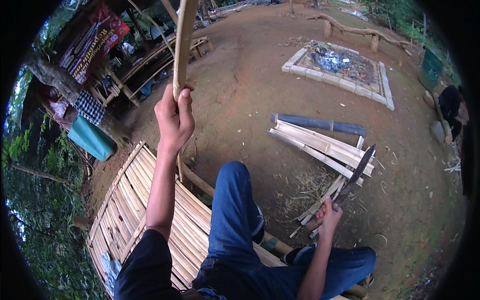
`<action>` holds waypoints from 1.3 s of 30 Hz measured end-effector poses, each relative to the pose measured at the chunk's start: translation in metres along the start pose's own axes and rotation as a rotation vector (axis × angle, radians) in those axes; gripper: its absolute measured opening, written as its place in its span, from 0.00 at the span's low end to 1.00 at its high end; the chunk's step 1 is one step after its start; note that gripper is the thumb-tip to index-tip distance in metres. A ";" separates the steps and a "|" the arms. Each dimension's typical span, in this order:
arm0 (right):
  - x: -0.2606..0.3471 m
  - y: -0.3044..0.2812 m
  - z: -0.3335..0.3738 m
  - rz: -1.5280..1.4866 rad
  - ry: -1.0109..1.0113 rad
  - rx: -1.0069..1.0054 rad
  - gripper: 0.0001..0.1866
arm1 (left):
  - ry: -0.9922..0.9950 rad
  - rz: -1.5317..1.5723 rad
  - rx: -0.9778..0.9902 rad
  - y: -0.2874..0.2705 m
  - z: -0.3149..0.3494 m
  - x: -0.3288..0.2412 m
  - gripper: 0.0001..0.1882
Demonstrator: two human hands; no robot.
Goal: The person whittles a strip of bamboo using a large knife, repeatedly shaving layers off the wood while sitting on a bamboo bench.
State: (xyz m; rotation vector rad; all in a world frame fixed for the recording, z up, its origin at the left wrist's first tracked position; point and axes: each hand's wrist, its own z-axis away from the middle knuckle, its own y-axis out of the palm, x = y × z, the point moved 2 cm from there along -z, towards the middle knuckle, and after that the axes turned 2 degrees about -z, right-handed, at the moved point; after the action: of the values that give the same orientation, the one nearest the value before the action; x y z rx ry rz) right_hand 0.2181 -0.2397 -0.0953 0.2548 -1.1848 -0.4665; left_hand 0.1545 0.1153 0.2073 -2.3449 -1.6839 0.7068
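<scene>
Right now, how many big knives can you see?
1: the big knife, held in the right hand. Others may be hidden, perhaps under the split bamboo.

bamboo strip [183, 45] — pale tan | machete blade [356, 175] — dark | jeans [230, 215]: blue | cloth [89, 107]: black-and-white checks

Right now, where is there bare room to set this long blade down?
Bare dirt lies between the dark bamboo and the stone-edged fire pit. The slatted bench has room left of the left forearm. Crowded: around the long blade, with split bamboo and shavings lying close.
</scene>
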 end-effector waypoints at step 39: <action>0.001 0.006 0.004 0.327 -0.178 0.035 0.16 | -0.835 0.770 0.699 0.195 0.227 -0.006 0.15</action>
State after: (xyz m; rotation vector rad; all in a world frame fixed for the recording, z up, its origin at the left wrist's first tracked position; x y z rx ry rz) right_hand 0.2154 -0.2347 -0.0908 0.0470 -1.3804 -0.1843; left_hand 0.2119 0.0109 -0.0676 -2.1741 -0.3682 2.1866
